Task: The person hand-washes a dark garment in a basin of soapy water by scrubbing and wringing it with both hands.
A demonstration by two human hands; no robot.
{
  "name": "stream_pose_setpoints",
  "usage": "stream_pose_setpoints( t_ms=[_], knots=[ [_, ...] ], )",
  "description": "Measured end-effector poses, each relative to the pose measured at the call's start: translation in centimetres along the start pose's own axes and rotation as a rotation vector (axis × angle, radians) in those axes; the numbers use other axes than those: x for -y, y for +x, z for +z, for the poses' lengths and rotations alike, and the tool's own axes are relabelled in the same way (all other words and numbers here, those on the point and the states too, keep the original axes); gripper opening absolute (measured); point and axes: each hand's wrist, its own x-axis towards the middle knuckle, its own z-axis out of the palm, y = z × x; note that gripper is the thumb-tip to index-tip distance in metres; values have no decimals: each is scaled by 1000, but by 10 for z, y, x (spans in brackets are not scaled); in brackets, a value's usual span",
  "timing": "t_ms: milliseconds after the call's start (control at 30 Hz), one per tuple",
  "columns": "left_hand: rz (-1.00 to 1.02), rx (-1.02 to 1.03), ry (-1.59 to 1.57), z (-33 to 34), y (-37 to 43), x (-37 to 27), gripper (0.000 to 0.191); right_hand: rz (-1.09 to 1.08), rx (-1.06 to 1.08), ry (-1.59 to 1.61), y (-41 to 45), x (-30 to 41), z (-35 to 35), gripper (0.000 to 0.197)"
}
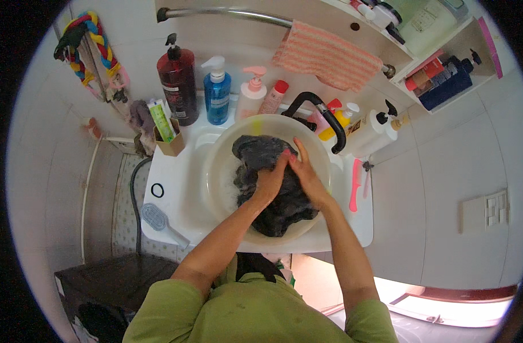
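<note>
A dark grey, wet cloth (278, 214) lies in soapy water in a round, pale plastic basin (214, 206). The basin stands on a white washbasin (188, 171). My left hand (272, 178) is on the middle of the cloth, its fingers partly hidden in the folds. Against the fingertips of my left hand rest those of my right hand (306, 173), over the cloth's right side. Whether either hand grips the fabric cannot be told. The black faucet spout (334, 126) curves over the basin's upper right rim.
Several pump bottles (218, 96) line the back ledge. A grey brush (156, 218) and black hair tie (157, 190) lie on the left; a pink comb (355, 184) is on the right. Above, a striped towel (325, 55) hangs from a metal rail (231, 13).
</note>
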Motion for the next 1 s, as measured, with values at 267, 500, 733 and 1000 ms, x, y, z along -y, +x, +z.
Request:
stream_pose_setpoints(
  t_ms=[267, 500, 733, 1000],
  knots=[
    [-268, 73, -1048, -45, 26, 21, 46, -155, -94, -469, -43, -12, 55, 49],
    [-157, -194, -900, -27, 27, 70, 41, 112, -256, -767, 3, 12, 52, 40],
    [-283, -120, -583, -50, 26, 36, 53, -242, -492, -262, -16, -35, 94, 53],
    [-173, -288, -186, 0, -2, 10, 42, -88, -178, 298, 32, -27, 33, 39]
  ],
)
